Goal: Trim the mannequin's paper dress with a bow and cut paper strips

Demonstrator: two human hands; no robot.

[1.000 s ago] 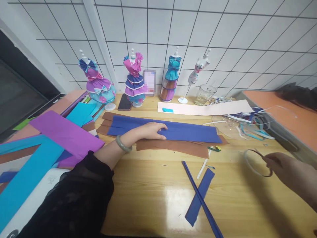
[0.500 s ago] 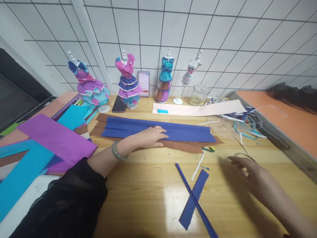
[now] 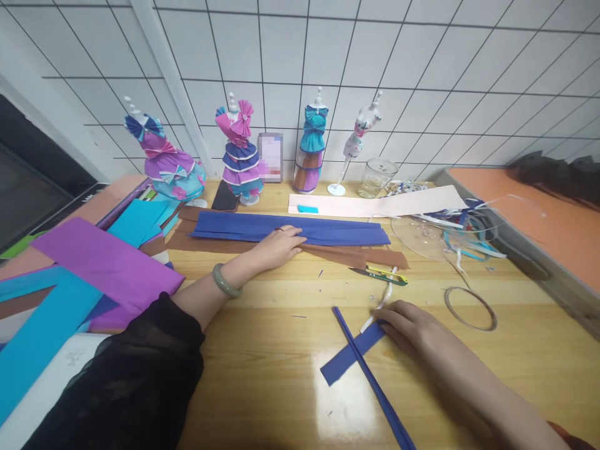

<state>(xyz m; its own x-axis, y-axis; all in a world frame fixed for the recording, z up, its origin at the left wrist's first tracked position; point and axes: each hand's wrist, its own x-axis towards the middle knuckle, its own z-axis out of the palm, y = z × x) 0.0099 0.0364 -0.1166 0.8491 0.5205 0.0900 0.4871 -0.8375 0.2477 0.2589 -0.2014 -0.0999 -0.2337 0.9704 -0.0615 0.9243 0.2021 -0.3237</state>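
My left hand [image 3: 277, 247] lies flat with fingers outstretched on the front edge of a long, folded blue strip [image 3: 225, 226], paper or cloth. Wider brown strips [image 3: 337, 256] show beneath it. At the front right, my right hand [image 3: 415, 328] has its fingers closed over the upper end of a short blue piece [image 3: 343, 362]; the fingertips partly hide that end. A narrow folded blue strip [image 3: 372, 381] crosses over this piece. Close to the right fingertips is a crumpled white strip [image 3: 383, 299]. Yellow-green thread snips [image 3: 382, 275] lie just beyond.
Dressed miniature mannequins [image 3: 240, 153] and a bare one [image 3: 360, 134] line the tiled wall. Nearby stand a phone [image 3: 270, 156] and a glass jar [image 3: 379, 178]. Purple [image 3: 107, 262] and turquoise sheets cover the left; a pale pink strip [image 3: 356, 206], scraps and a ring [image 3: 470, 309] lie right.
My right hand has moved left onto the short blue piece, which has turned and shifted. The long blue strip under my left hand has slid back and left, and the snips are more exposed.
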